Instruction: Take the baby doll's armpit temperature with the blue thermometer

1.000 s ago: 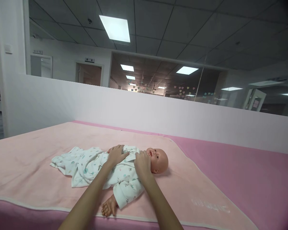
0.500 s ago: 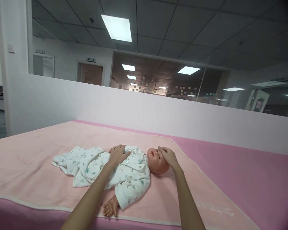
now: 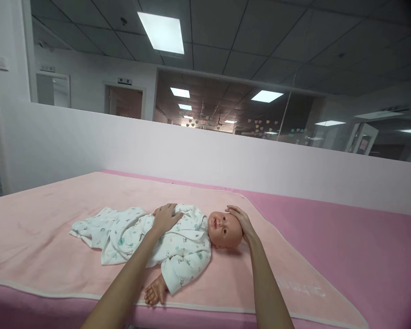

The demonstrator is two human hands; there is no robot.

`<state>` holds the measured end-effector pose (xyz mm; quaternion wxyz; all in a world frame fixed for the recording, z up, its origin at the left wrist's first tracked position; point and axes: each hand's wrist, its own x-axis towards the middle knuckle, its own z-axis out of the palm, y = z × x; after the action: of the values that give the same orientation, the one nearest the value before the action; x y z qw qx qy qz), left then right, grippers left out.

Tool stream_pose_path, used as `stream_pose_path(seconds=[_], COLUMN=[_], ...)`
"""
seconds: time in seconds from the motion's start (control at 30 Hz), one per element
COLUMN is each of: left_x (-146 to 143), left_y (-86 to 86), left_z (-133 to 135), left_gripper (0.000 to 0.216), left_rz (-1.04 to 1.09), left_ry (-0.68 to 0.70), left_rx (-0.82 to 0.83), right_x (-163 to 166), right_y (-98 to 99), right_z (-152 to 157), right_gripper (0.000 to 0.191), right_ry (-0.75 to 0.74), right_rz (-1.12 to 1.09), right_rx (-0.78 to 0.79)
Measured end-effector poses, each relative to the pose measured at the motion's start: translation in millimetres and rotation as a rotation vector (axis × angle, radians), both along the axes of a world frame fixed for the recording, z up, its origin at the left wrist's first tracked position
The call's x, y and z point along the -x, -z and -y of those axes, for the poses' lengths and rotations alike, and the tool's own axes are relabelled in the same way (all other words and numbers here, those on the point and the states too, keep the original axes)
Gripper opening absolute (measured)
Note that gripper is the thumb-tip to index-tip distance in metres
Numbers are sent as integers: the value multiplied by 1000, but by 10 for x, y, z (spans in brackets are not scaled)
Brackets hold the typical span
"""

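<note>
A baby doll [image 3: 187,246] lies on its back on a peach blanket [image 3: 71,192], its head to the right and its legs to the left. It wears a white suit with small coloured prints. My left hand [image 3: 166,218] rests flat on the doll's belly, fingers stretched out. Against the top and far side of the doll's head [image 3: 226,232] lies my right hand [image 3: 241,220], its fingers extended and lightly curved around it. One doll hand [image 3: 155,291] sticks out of its sleeve near the front edge.
The blanket covers much of a pink padded surface [image 3: 329,237]. Behind it runs a low white wall [image 3: 192,151] with glass [image 3: 222,100] above. A doorway [image 3: 126,103] shows beyond, at the left.
My right hand has slid from the doll's forehead toward the crown, uncovering more of the face. The doll's head has turned slightly toward me. My left hand stays on the belly.
</note>
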<state>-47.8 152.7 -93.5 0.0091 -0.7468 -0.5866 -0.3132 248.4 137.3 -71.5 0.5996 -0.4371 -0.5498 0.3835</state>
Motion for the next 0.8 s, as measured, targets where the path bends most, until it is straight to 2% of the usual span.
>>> stream_pose_path(seconds=[0.1, 0.2, 0.27, 0.4, 0.7, 0.8], left_x=[0, -2, -2, 2, 17, 18], left_y=[-8, -15, -17, -17, -27, -27], left_z=[5, 14, 18, 18, 7, 1], left_gripper=[39, 39, 40, 42, 44, 44], left_rz=[0, -5, -5, 0, -27, -35], left_ry=[-7, -17, -19, -18, -26, -34], left_rx=[5, 17, 22, 20, 50, 46], right_x=[34, 64, 76, 84, 72, 85], right_y=[-11, -32, -45, -49, 2, -13], right_z=[57, 110, 132, 140, 88, 113], right_gripper=[35, 33, 30, 25, 46, 42], right_ry=[-29, -121, -149, -126, -80, -89], right_rz=[2, 25, 42, 35, -88, -87], right_rx=[62, 150, 142, 109, 104, 118])
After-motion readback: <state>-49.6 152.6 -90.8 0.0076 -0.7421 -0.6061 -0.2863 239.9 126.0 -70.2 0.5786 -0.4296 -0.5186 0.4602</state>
